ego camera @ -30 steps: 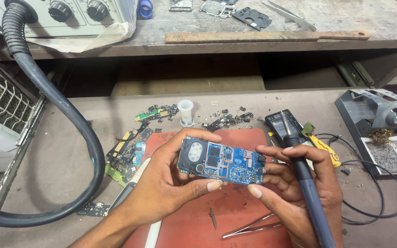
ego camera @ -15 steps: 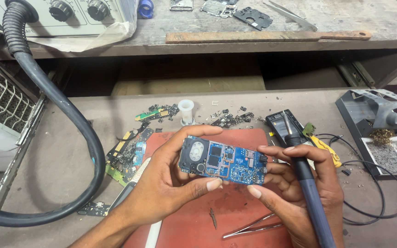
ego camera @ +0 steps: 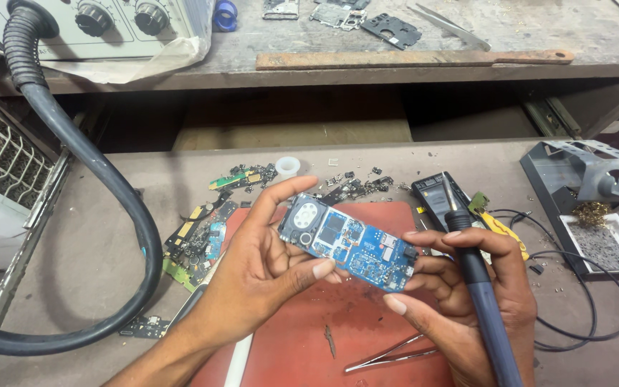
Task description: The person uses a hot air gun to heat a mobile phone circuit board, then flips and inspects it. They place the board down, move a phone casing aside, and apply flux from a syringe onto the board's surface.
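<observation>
A blue phone circuit board with a round speaker at its left end is held over a red work mat. My left hand grips the board's left end, thumb under its lower edge. My right hand supports the board's right end with its fingertips and also holds a dark blue soldering iron, tip pointing up and away from the board.
Metal tweezers lie on the mat below my right hand. Scrap boards and flex parts sit left of the mat. A thick black hose loops at left. A soldering iron stand with brass wool is at right.
The board has tilted slightly, its right end now lower. Both hands stay in the same grip and place.
</observation>
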Available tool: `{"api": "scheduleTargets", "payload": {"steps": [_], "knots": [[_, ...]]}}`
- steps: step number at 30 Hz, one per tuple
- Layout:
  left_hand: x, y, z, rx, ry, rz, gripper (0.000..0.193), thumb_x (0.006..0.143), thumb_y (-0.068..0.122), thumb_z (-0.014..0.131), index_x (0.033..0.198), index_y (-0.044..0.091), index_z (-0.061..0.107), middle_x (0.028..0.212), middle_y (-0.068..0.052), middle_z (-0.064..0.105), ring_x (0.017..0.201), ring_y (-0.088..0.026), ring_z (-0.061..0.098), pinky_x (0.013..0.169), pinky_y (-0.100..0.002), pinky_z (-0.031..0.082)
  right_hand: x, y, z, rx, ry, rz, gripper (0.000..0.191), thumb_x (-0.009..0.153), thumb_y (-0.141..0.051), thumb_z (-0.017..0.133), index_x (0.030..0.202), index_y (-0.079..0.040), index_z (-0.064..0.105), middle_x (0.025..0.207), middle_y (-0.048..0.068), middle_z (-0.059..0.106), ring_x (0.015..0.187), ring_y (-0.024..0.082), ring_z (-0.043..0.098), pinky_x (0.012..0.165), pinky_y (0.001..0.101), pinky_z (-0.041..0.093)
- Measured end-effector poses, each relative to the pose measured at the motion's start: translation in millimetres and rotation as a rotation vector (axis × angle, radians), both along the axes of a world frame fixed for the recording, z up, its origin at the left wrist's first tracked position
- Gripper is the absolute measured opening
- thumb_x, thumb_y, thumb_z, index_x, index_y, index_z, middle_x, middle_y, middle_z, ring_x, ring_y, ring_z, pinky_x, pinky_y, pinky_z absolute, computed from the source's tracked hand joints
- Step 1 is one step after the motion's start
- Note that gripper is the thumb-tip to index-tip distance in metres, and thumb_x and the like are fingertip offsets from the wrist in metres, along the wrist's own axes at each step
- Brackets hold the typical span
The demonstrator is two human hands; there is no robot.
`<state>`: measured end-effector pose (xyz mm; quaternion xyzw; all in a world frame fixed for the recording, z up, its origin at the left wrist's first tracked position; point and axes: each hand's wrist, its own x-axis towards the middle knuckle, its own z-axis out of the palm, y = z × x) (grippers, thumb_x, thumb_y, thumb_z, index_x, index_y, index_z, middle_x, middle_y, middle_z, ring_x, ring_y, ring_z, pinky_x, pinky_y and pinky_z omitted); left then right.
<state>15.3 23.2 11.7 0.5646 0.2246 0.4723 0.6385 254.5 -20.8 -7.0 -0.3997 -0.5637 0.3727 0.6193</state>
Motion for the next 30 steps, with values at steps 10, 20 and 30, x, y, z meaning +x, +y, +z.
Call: {"api": "scheduleTargets", "payload": {"steps": [10,20,30], "knots": [[-1.1,5.6,-5.1,-0.018,-0.081,-0.017,0.077,0.095,-0.001,0.066,0.158,0.007,0.023,0.121,-0.016,0.066,0.105,-0.018,0.071,0.089,-0.034,0.063,1.5,-2.9,-2.1,0.012,0.033,0.037,0.067,0.072,0.016,0.077,0.128,-0.003,0.044,0.123,0.025,0.064,0.106,0.022,0.073,0.087,0.0351,0.067],[-2.3,7.9,-4.1,-0.011,-0.061,-0.04,0.067,0.098,0.002,0.063,0.157,0.003,0.03,0.121,-0.017,0.067,0.103,-0.017,0.069,0.087,-0.031,0.06,-2.8,-3.3,-1.9,-0.059,0.017,0.001,0.055,0.076,0.018,0.072,0.122,-0.001,0.049,0.109,0.021,0.067,0.098,0.021,0.075,0.085,0.0327,0.066],[-2.3,7.0,-5.0,0.004,-0.043,-0.024,0.064,0.1,0.004,0.061,0.156,0.003,0.03,0.114,-0.017,0.069,0.098,-0.016,0.073,0.085,-0.029,0.06,-7.0,-5.8,-7.8,-0.135,-0.053,-0.04,0.061,0.068,0.016,0.08,0.119,-0.001,0.053,0.104,0.021,0.07,0.089,0.019,0.075,0.071,0.0268,0.064]]}}
